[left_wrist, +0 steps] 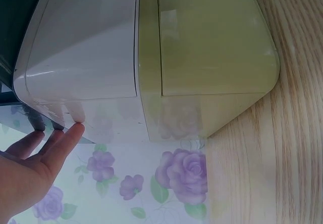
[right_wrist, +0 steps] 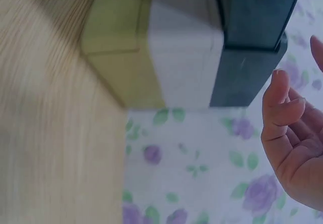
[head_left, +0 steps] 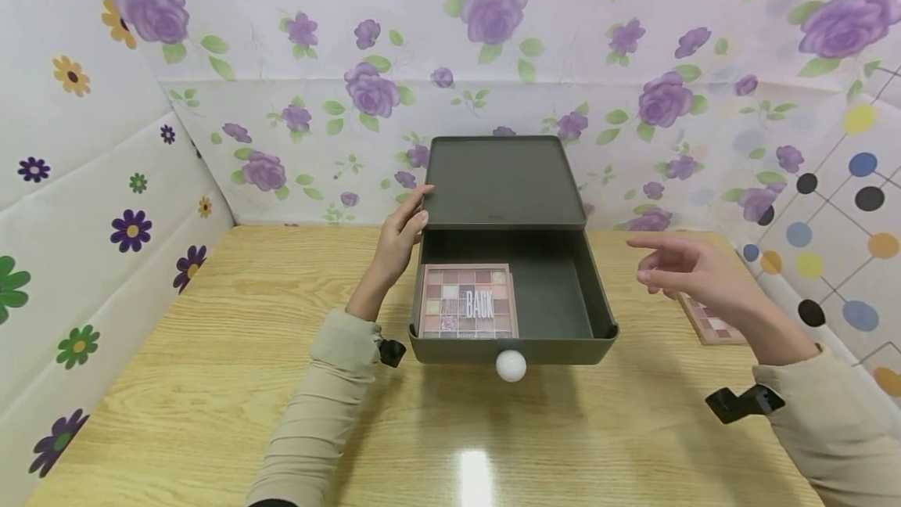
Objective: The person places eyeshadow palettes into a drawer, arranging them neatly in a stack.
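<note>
A small drawer cabinet stands on the table, its dark grey-green top [head_left: 496,178] above a pulled-out top drawer [head_left: 559,288] with a white round knob [head_left: 511,366]. In the drawer's left part lies a makeup palette [head_left: 468,302] with a grid of pink and brown squares; another edge shows beneath it. My left hand [head_left: 397,245] rests its fingertips against the cabinet's left side, fingers nearly straight. To the right of the cabinet, my right hand [head_left: 686,268] hovers apart from it, index finger extended and the others loosely bent, holding nothing. Behind that hand, a second palette [head_left: 718,327] lies partly hidden.
Lower down, the cabinet has a white section [left_wrist: 86,52] and a yellow-green section [left_wrist: 212,42]. Flowered cloth [head_left: 296,139] hangs behind the wooden table [head_left: 211,382]. A dotted, lined sheet [head_left: 838,241] borders the right side, a flower-printed one [head_left: 91,178] the left.
</note>
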Available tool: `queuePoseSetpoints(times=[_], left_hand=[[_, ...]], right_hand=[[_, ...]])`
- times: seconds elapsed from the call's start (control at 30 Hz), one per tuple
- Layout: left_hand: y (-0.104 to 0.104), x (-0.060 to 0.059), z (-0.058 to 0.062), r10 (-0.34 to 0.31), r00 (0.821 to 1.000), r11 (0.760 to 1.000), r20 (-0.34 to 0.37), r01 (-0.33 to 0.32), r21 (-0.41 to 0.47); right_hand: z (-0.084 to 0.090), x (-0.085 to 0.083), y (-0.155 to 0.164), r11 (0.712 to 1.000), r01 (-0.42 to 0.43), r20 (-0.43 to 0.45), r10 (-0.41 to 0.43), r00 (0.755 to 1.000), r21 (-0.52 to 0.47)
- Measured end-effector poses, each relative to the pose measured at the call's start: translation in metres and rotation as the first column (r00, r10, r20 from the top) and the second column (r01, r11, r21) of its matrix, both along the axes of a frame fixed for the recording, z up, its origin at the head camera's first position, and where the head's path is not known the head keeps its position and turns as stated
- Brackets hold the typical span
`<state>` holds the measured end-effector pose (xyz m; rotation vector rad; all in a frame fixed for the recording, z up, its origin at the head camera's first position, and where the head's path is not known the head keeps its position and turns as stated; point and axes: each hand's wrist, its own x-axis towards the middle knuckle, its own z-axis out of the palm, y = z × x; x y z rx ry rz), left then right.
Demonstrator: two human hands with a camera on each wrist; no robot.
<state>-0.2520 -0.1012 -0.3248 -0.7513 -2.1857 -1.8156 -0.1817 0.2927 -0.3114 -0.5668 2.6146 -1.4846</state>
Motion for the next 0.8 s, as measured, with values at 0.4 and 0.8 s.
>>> queuePoseSetpoints(times=[0.4,0.8], left_hand=[[0.0,0.0,-0.001,-0.006,1.0,1.0,0.003,0.006,0.005],[0.001,0.0,0.0,-0.006,1.0,1.0,-0.008,0.006,-0.002]], right_hand=[[-0.031,-0.003,0.038,0.993,0.109,0.044,-0.107,0.993,-0.043],[-0.06,-0.006,0.072,0.993,0.109,0.009,-0.109,0.994,0.051]])
